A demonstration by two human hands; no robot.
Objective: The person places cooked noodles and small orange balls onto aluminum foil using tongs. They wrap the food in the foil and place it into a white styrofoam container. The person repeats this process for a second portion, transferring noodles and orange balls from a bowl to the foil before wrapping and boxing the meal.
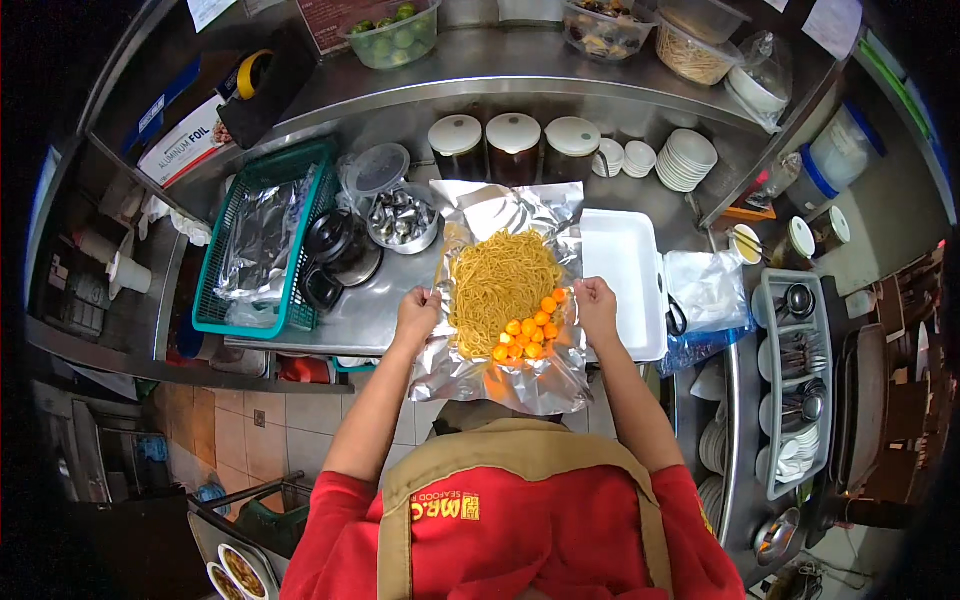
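Note:
A mound of cooked yellow noodles (502,289) lies on a crinkled sheet of aluminum foil (517,386) in front of me. Small orange food balls (529,328) are grouped at its near right corner. My left hand (420,315) pinches the foil's left edge between thumb and fingers. On the opposite side, my right hand (597,306) grips the right edge in the same way. Foil rises around the noodles and hangs over the counter's front edge. What supports the foil is hidden. Just right of the foil sits a white rectangular tray (622,277), partly behind my right hand.
Left on the steel counter (352,322) are a green plastic basket (206,300), a glass coffee pot (364,266) and a bowl of foil-wrapped pieces (403,217). Lidded jars (514,135) and stacked saucers (686,159) stand behind. A cutlery tray (795,375) is at right.

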